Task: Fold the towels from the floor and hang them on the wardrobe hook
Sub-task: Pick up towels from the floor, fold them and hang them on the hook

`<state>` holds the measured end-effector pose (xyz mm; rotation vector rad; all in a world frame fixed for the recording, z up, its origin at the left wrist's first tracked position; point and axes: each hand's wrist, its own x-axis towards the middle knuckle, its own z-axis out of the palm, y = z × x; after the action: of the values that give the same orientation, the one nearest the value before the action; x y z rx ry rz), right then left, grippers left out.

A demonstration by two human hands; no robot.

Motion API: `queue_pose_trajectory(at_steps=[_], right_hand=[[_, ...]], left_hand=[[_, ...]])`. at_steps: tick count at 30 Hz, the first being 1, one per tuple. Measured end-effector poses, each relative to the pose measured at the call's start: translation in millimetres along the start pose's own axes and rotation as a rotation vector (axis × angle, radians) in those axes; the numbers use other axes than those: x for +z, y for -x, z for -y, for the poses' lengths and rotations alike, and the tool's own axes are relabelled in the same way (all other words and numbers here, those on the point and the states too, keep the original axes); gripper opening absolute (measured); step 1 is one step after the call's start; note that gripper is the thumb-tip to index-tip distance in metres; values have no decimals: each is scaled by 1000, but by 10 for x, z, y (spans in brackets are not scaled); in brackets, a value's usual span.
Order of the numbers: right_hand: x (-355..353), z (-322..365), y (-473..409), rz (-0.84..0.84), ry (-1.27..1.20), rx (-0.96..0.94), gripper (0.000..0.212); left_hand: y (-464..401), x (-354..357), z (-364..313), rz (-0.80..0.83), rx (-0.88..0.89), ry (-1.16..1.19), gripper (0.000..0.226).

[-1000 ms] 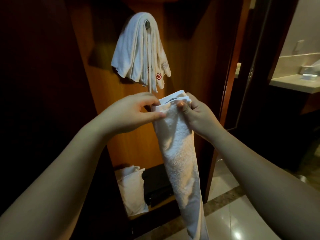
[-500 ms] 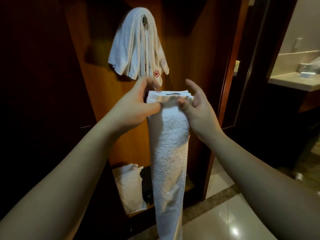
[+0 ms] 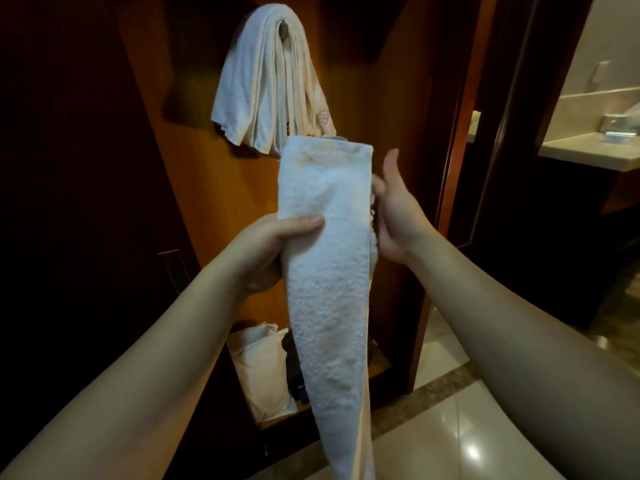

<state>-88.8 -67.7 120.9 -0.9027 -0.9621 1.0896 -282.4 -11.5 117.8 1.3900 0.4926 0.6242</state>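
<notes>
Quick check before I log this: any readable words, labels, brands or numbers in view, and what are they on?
No readable text anywhere.
Hung towels: a small embroidered emblem near the lower right edge and a red mark peeking above the held towel; both are motifs, too blurred to tell any letters.
White bag on the wardrobe floor: no print visible.
Dark item beside it: too dark to read.

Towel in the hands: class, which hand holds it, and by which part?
The left hand grips the folded towel by its left edge, below the top fold. The right hand is open beside its right edge.
</notes>
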Motion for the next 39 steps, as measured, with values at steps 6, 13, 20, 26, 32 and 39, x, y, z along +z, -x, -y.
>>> queue_pose_trajectory(at_steps=[6, 13, 20, 26, 32, 39], right_hand=[[-347, -867, 218, 153, -31, 376, 69], [-344, -1136, 479, -54, 35, 185, 51], [-335, -1325, 551, -202, 387, -45, 43], [-324, -1256, 497, -146, 479, 2, 26], [-270, -1221, 532, -168, 561, -61, 8], [-197, -1149, 497, -102, 357, -69, 39]], left_hand=[[-182, 65, -182, -169, -85, 120, 45], [-449, 51, -224, -432, -122, 219, 23], [-567, -12, -219, -436, -119, 233, 27], [-593, -40, -205, -354, -78, 191, 26], [-578, -118, -276, -326, -24, 101, 27], [-564, -157, -318, -292, 23, 112, 40]])
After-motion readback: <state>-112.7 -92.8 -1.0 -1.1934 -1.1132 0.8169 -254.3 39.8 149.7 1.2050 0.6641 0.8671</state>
